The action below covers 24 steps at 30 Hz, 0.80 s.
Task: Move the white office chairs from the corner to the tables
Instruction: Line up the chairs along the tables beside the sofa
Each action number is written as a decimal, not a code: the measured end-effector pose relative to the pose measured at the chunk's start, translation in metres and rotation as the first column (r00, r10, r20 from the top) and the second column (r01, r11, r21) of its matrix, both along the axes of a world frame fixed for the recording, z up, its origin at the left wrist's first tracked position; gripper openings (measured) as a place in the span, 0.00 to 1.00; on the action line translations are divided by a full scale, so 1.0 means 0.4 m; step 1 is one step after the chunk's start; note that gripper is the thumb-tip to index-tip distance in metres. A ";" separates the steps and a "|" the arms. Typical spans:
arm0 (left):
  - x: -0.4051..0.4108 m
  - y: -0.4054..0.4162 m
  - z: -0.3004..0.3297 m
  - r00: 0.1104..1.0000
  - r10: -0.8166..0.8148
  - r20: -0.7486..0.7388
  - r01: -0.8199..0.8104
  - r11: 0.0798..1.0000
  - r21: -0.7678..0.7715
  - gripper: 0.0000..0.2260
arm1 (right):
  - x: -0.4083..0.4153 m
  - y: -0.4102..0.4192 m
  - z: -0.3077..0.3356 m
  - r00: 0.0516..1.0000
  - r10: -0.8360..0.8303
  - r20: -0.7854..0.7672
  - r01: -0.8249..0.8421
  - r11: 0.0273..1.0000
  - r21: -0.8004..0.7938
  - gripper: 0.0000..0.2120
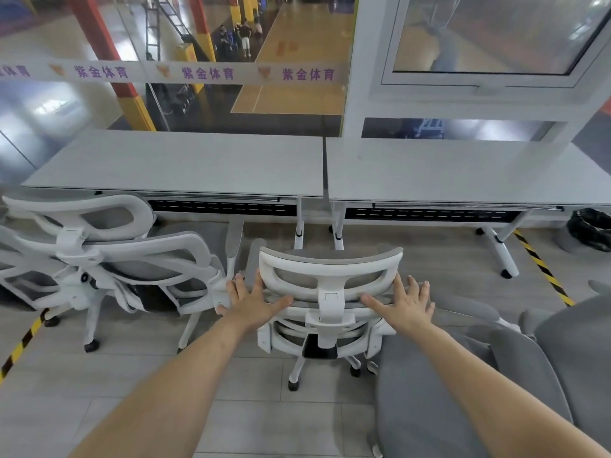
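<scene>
A white office chair (pixel 330 269) with grey mesh stands in front of me, its back toward me, facing the gap between two grey tables. My left hand (pixel 253 302) lies flat with fingers spread on the left side of its backrest top. My right hand (pixel 405 304) lies the same way on the right side. Neither hand wraps around the frame. A second white office chair (pixel 132 256) stands to the left, at the left table (pixel 185 160). The right table (pixel 463 166) is beyond the chair to the right.
Grey upholstered seats (pixel 496 375) crowd the lower right. A black bin bag (pixel 590 229) sits by the right table's far leg. Yellow-black floor tape (pixel 542 269) runs on the right and on the left (pixel 23 345). Glass wall and window frame stand behind the tables.
</scene>
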<state>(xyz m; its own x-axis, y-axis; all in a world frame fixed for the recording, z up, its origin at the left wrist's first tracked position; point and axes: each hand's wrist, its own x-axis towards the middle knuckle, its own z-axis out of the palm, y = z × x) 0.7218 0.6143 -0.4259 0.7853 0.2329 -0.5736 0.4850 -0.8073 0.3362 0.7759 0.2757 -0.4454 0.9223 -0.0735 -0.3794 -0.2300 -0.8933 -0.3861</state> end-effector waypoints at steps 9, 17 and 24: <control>0.119 0.011 -0.018 1.000 0.014 0.009 -0.014 0.999 -0.031 0.60 | 0.115 -0.001 -0.009 1.000 -0.011 0.004 0.011 1.000 0.019 0.63; 0.211 0.024 -0.021 1.000 -0.001 0.009 0.002 0.999 -0.045 0.60 | 0.209 0.007 -0.004 1.000 -0.005 0.009 0.005 1.000 0.023 0.64; 0.277 0.030 -0.019 1.000 -0.003 0.016 0.003 0.999 -0.045 0.57 | 0.285 0.018 0.000 1.000 0.007 0.001 -0.007 1.000 0.008 0.63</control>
